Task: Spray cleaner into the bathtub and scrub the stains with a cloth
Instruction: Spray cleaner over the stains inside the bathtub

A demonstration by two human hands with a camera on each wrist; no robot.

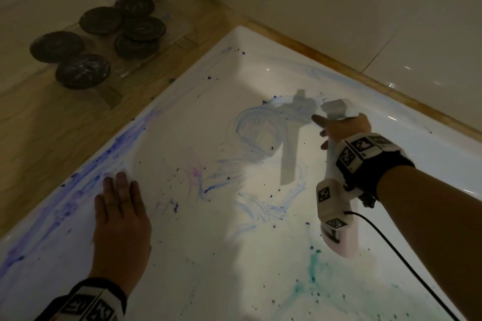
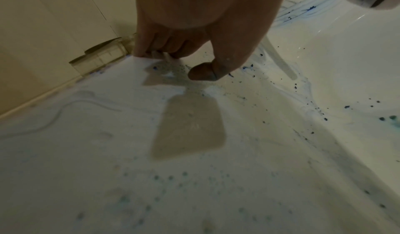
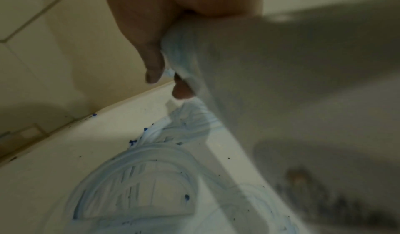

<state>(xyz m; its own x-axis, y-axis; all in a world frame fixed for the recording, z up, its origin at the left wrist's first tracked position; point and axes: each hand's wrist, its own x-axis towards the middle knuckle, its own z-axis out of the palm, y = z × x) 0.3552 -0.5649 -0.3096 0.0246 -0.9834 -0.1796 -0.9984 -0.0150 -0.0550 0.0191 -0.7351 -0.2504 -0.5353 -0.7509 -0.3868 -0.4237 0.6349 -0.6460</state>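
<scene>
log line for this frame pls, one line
left hand: flat on white bathtub floor | right hand: grips white spray bottle, aimed at smeared blue stain | cloth: not seen

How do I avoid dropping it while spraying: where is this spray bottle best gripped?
Grip the spray bottle at its narrow neck under the trigger head, coming from behind, opposite the nozzle. The right hand holds it there: the neck fits a curled palm, and a forefinger can reach the trigger.
</scene>
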